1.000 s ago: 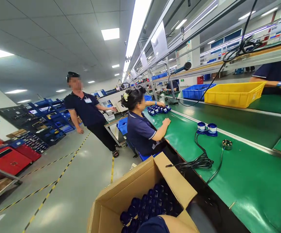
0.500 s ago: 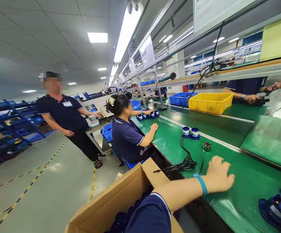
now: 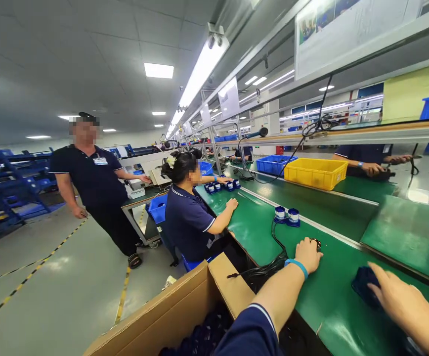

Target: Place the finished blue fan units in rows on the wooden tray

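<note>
My left hand point(image 3: 308, 255), with a light blue band at the wrist, reaches over the green work surface point(image 3: 333, 296). Its fingers curl over a small round motor part with copper-coloured windings point(image 3: 316, 243), which they mostly hide. At the right, my right hand point(image 3: 403, 301) has its thumb and fingers around a dark blue plastic housing point(image 3: 364, 285), low over the surface and blurred by motion. Beyond my left hand stand two blue housings with white labels point(image 3: 280, 213). A bundle of black cable point(image 3: 272, 267) lies beside my left forearm.
An open carton point(image 3: 155, 316) of dark blue parts point(image 3: 203, 333) stands at my left. A seated co-worker point(image 3: 190, 217) works farther along the bench, near several blue housings point(image 3: 211, 187). Another person point(image 3: 92, 183) stands behind. Yellow point(image 3: 314, 173) and blue bins point(image 3: 274, 164) are across the bench.
My left hand has moved away from me onto the round motor part. My right hand has come into view from the right, with a dark blue housing. The view has turned slightly.
</note>
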A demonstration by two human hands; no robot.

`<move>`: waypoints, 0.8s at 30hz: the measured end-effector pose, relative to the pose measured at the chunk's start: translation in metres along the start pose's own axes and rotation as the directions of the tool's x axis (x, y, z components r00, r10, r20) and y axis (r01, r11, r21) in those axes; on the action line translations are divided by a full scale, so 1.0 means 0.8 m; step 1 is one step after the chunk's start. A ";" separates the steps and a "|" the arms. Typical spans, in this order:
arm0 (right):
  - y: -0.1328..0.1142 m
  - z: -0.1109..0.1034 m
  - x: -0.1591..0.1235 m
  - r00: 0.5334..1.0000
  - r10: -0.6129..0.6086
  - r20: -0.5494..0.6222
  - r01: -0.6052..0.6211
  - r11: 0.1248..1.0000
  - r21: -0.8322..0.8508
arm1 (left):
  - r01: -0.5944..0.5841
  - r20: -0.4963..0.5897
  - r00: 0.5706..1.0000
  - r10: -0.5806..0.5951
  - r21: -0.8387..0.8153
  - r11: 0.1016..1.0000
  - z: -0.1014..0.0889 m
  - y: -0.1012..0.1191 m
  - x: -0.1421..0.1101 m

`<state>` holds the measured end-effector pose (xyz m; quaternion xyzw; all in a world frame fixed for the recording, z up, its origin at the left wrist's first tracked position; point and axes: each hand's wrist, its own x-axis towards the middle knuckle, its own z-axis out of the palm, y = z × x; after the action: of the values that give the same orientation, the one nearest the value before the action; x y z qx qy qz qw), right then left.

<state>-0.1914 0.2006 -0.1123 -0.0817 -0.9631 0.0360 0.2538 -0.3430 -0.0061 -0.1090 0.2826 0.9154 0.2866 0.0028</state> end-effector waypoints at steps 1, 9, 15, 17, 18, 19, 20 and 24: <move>-0.014 -0.011 -0.001 1.000 0.010 0.028 -0.009 0.999 -0.035 | -0.012 -0.003 1.000 0.012 -0.022 1.000 -0.002 -0.001 -0.009; -0.082 -0.063 0.020 0.930 0.149 0.336 -0.174 0.984 0.046 | -0.041 -0.014 0.999 0.039 -0.329 0.943 -0.008 -0.022 -0.082; -0.088 -0.066 0.027 0.893 0.114 0.436 -0.179 0.977 0.113 | 0.031 0.060 0.998 0.004 -0.567 0.823 -0.033 -0.015 -0.138; -0.097 -0.071 0.026 0.879 0.074 0.470 -0.148 0.981 0.122 | 0.074 0.067 0.997 -0.038 -0.681 0.729 -0.045 -0.003 -0.158; -0.103 -0.075 0.024 0.872 0.081 0.482 -0.150 0.983 0.105 | 0.105 0.077 0.994 -0.072 -0.746 0.657 -0.051 0.003 -0.166; -0.110 -0.080 0.022 0.866 0.111 0.488 -0.166 0.983 0.072 | 0.133 0.090 0.991 -0.104 -0.805 0.578 -0.056 0.010 -0.174; -0.119 -0.085 0.019 0.860 0.156 0.485 -0.194 0.980 0.029 | 0.152 0.102 0.987 -0.127 -0.849 0.506 -0.061 0.016 -0.182; -0.147 -0.105 0.006 0.838 0.259 0.480 -0.261 0.963 -0.064 | 0.134 0.085 0.989 -0.120 -0.861 0.492 -0.070 0.028 -0.197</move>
<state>-0.1702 0.0882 -0.0244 -0.1992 -0.9757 0.0912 -0.0021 -0.2085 -0.1019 -0.0749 0.1772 0.6683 0.7021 0.1705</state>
